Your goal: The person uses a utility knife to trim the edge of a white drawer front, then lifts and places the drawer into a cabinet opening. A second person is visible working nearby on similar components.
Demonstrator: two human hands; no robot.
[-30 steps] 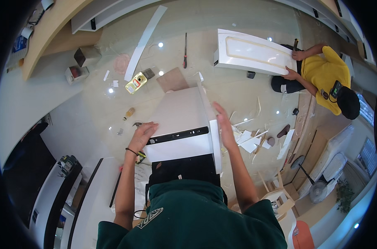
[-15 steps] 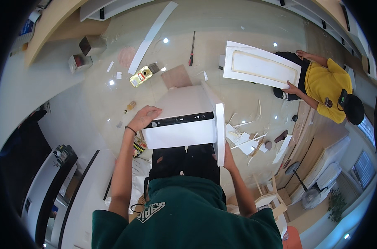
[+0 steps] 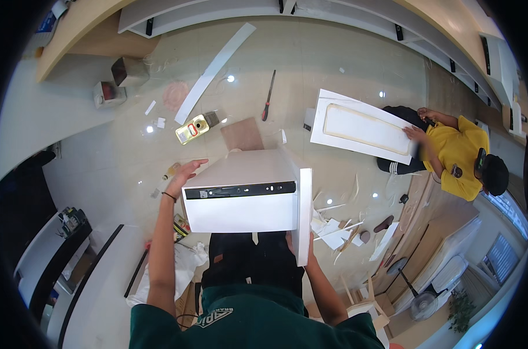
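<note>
Largely hidden, the right hand [image 3: 297,243] sat under the near end of the upright side panel [image 3: 304,215] of a white cabinet box [image 3: 240,195] that the person held above the floor; only a sliver of it showed, so whether it gripped the panel could not be told. Clearer, the left hand [image 3: 185,173] lay spread against the box's left far corner, fingers apart, a dark band on the wrist. Between the two hands the box faced the camera with a dark metal rail [image 3: 239,190] running across its near face. Whatever lay on the floor beneath the box was covered by it and by the person's dark trousers.

On the glossy tiled floor [image 3: 333,64] beyond, a yellow-green tool [image 3: 192,129] lay just left of a brown cardboard square [image 3: 242,134], with a long white strip [image 3: 214,72] slanting away to the far left and a red-handled tool [image 3: 269,96] farther right. White offcuts [image 3: 333,227] were scattered near the box's right side. At far right a co-worker in a yellow shirt [image 3: 458,154] crouched with both hands on a white door panel [image 3: 362,125], the face not made out. A standing fan [image 3: 418,296] showed at the near right, bent by the lens rim.
</note>
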